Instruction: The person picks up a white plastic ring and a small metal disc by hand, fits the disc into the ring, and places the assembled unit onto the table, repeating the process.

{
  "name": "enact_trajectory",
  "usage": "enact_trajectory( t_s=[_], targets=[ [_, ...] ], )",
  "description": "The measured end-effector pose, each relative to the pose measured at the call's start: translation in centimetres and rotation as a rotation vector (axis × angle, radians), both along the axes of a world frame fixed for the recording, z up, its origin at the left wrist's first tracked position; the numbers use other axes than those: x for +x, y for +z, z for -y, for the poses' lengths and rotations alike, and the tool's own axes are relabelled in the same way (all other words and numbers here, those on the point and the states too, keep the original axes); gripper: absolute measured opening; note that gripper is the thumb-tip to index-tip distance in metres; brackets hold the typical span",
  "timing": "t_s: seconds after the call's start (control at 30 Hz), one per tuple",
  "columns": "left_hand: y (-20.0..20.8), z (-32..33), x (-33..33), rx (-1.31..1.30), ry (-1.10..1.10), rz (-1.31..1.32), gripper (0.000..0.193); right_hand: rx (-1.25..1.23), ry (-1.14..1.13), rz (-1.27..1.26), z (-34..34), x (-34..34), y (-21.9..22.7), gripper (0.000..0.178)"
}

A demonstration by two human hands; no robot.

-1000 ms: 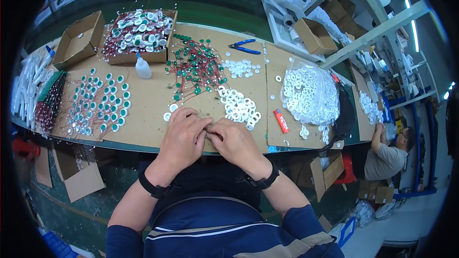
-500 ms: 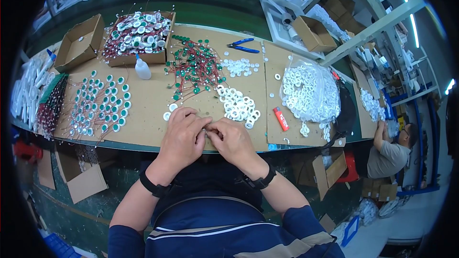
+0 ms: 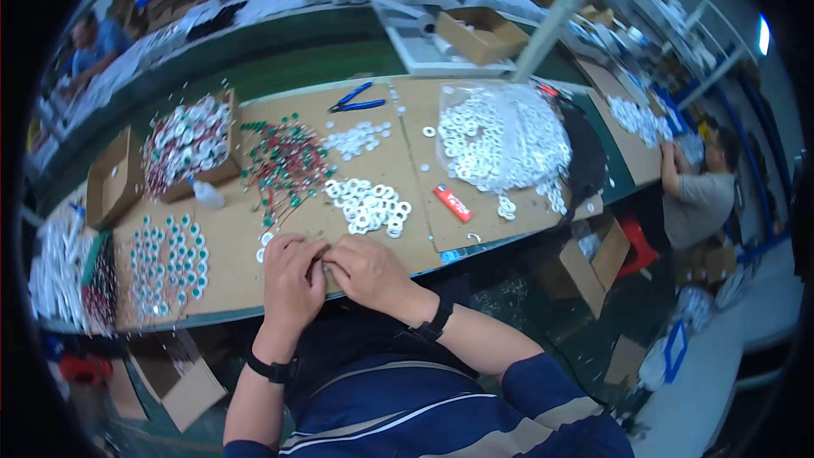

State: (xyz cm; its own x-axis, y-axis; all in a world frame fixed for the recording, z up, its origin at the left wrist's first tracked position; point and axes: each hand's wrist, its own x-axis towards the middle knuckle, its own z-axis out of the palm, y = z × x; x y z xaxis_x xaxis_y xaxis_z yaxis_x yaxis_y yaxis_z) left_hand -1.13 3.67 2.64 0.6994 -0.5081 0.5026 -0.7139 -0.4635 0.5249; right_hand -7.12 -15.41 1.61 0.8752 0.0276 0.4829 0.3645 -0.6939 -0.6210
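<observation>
My left hand [image 3: 292, 282] and my right hand [image 3: 370, 273] meet at the near edge of the cardboard-covered bench. Thumbs and fingers of both are pinched together around something too small and too hidden to name. Two white rings [image 3: 264, 246] lie just beside my left fingers. Beyond my right hand is a loose pile of white rings [image 3: 369, 206]. Farther back, green discs with red wires [image 3: 288, 161] lie in a tangled heap, and small white discs [image 3: 358, 138] are scattered to its right. At the left, white rings with green discs [image 3: 170, 263] are spread out in rows.
A cardboard box [image 3: 229, 140] heaped with wired parts stands behind a white squeeze bottle [image 3: 208, 195]. Blue-handled pliers [image 3: 360, 105] lie at the back. To the right are a red lighter [image 3: 453, 203] and a clear bag of white rings [image 3: 509, 140]. Other people sit at nearby benches.
The view has turned and tilted, so the bench appears slanted and its contents sit farther left. My hands stay pinched together at the bench edge.
</observation>
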Motion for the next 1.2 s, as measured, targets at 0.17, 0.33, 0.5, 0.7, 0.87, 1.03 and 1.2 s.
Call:
enact_trajectory(
  t_s=[0.17,0.33,0.5,0.7,0.87,1.03,1.2],
  targets=[
    [-0.1,0.2,-0.1,0.033,0.007,0.042,0.034,0.023,0.014,0.030,0.1,-0.2,-0.6,0.009],
    [-0.3,0.3,-0.1,0.058,-0.001,0.057,0.033,0.076,-0.012,0.067,-0.2,-0.4,-1.2,0.012],
    [-1.0,-0.3,-0.1,0.104,-0.011,0.100,0.031,0.082,-0.044,0.112,-0.7,-0.1,-2.1,0.013],
    [-1.6,-0.3,0.5,0.089,-0.010,0.117,0.035,0.087,-0.017,0.068,-0.5,-0.2,-1.7,0.013],
    [-1.8,-0.4,0.7,0.103,-0.010,0.144,0.035,0.078,-0.016,0.084,-0.6,0.1,-2.1,0.013],
    [-1.4,-0.5,0.8,0.130,-0.023,0.124,0.034,0.091,-0.006,0.063,-0.7,0.2,-2.0,0.013],
    [-1.4,-0.5,0.2,0.133,0.000,0.139,0.034,0.112,-0.002,0.092,-0.7,-0.5,-2.0,0.014]
  ],
)
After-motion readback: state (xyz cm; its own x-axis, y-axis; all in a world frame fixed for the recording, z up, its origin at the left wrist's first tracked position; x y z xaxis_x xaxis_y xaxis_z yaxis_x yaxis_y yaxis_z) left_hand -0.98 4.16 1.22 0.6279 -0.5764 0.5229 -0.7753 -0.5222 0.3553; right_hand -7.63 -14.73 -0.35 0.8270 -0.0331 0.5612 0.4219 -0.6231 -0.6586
